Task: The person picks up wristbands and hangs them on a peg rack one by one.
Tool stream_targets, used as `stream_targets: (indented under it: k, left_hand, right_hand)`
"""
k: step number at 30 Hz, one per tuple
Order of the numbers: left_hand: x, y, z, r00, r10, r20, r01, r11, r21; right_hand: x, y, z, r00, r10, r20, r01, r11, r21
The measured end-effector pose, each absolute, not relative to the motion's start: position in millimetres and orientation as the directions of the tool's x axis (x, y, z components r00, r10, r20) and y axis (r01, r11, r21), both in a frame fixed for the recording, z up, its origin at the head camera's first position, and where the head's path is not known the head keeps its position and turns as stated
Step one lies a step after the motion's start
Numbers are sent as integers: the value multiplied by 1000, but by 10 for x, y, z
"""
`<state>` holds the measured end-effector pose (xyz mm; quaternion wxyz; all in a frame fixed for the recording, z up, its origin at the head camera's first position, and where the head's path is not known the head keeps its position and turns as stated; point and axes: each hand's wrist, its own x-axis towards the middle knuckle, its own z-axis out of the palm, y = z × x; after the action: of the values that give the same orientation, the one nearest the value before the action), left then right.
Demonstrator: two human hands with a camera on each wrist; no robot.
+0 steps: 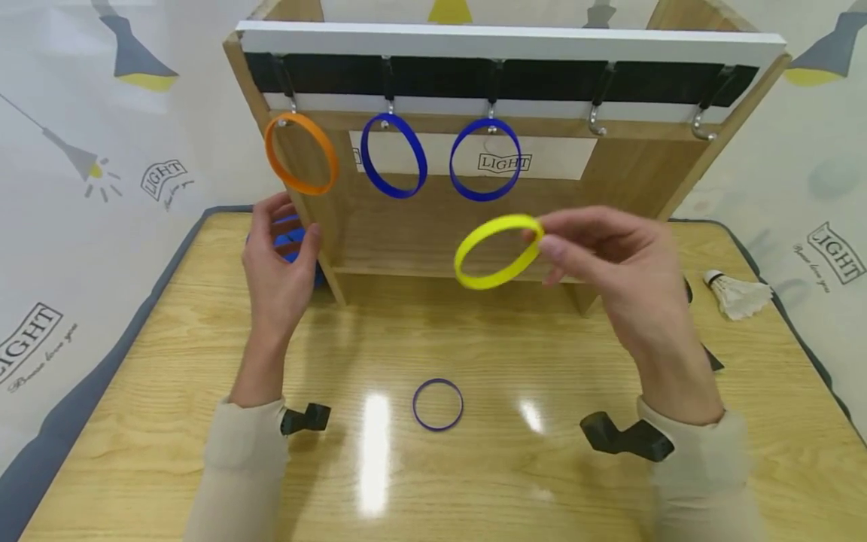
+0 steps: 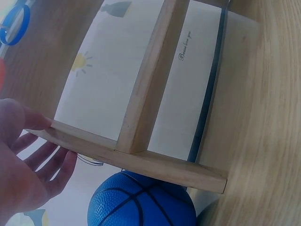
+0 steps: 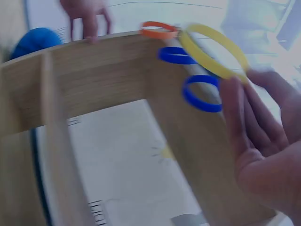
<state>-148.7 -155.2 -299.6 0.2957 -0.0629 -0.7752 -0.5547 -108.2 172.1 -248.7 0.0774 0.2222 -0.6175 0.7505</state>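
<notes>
Between thumb and fingers, my right hand (image 1: 612, 267) pinches a yellow silicone wristband (image 1: 497, 252) by its right side, in front of the wooden rack (image 1: 332, 188). My left hand (image 1: 278, 271) grips the rack's left side board (image 2: 99, 143), thumb inside and fingers outside in the left wrist view. An orange wristband (image 1: 301, 154) hangs on the leftmost hook. Two blue wristbands, one on the second hook (image 1: 393, 156) and one on the third hook (image 1: 485, 160), hang beside it. The two hooks on the right (image 1: 596, 124) carry nothing.
A thin dark blue ring (image 1: 437, 405) lies flat on the wooden table (image 1: 515, 482). Beyond the left side board sits a blue ball (image 2: 141, 200). On the right, a shuttlecock (image 1: 738, 295) lies near black objects partly hidden behind my right wrist.
</notes>
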Motion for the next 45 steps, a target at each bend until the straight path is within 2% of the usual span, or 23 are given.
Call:
stream_targets:
  k: [2,7,15,33,45]
  left_hand:
    - [-1491,-1552,-2997,-815,-230,532,430,376,821]
    - [-1504,-1552,-3002,-810,-232,538,438,370,819]
    - [-1497,-1557,-3005,-811,-232,537,435,373,819]
    - [-1503,-1563,-3011,-798,-229,557,448,392,803]
    - [-1503,-1570,-3021,-802,-223,553,447,388,806]
  right_hand:
    - [-1107,1788,-2387,-889,-35,457,-413,-373,-831]
    - [-1197,1909,-2282,-888,190,419,-453,-524,-721]
    - [-1333,2004,-2355,-915,241,322,-397,-672,-625]
    - [-1388,1997,-2471,-928,228,295,-372,-620,-691]
    - [-1355,2020,-2758,-959,58,278,-270,-493,-827]
